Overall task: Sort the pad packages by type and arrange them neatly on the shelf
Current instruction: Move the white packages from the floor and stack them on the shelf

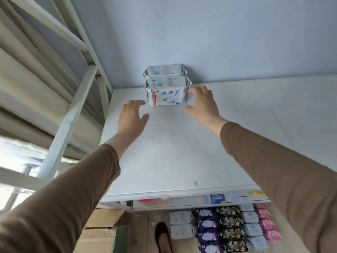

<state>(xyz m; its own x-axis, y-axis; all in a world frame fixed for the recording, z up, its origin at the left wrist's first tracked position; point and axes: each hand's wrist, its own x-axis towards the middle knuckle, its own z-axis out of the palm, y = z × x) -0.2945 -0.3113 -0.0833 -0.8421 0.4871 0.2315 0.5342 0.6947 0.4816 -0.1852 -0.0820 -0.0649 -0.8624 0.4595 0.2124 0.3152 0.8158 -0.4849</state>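
Both hands reach to the far end of the shelf, where white ABC packages stand. Left hand hovers with a wide grip just left of them. Right hand, grip wide, touches their right side.

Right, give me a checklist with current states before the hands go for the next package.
1. White ABC packages lined up at the back of the top shelf: ok.
2. Left hand free of any package: ok, fingers open, just short of the front package.
3. Right hand free: ok, open beside the front package.
4. Row square against the wall: cannot tell.
5. Lower rows grouped by type: ok.
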